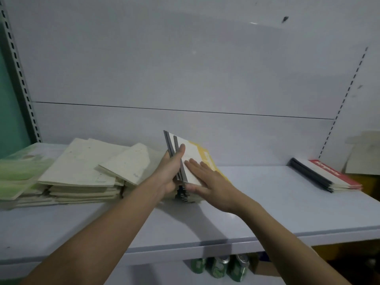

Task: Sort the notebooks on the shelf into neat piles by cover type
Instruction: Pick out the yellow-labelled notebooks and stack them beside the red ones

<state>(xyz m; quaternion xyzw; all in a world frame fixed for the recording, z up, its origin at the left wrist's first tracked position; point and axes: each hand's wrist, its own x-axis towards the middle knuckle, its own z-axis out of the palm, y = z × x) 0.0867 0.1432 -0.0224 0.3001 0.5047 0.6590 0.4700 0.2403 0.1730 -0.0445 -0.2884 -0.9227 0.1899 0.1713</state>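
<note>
Pale grey shelf [267, 202] runs across the view, with a grey back panel behind it. At its middle, a person holds a few notebooks [195, 153] with white and yellow covers and dark grey spines. The top ones are tilted up on edge, their long axis running away from the viewer toward the back panel, spines on the left. The left hand [170, 171] grips them from the spine side, thumb curled over the top cover. The right hand [207, 177] lies flat on the cover, fingers straight and spread, pointing up and left. Beneath them sits a small stack of similar notebooks, its dark spine ends showing just below the hands.

To the left, touching or nearly touching that stack, lies a loose pile of cream notebooks [82, 171], several skewed at different angles. Further left, at the shelf's end, lie green-covered notebooks [18, 173], blurred.

Well apart on the right is a neat pile of red-and-white notebooks [327, 175] with dark spines, long axis running diagonally from back left to front right.

Under the shelf stand green cans [218, 268], only partly visible.
</note>
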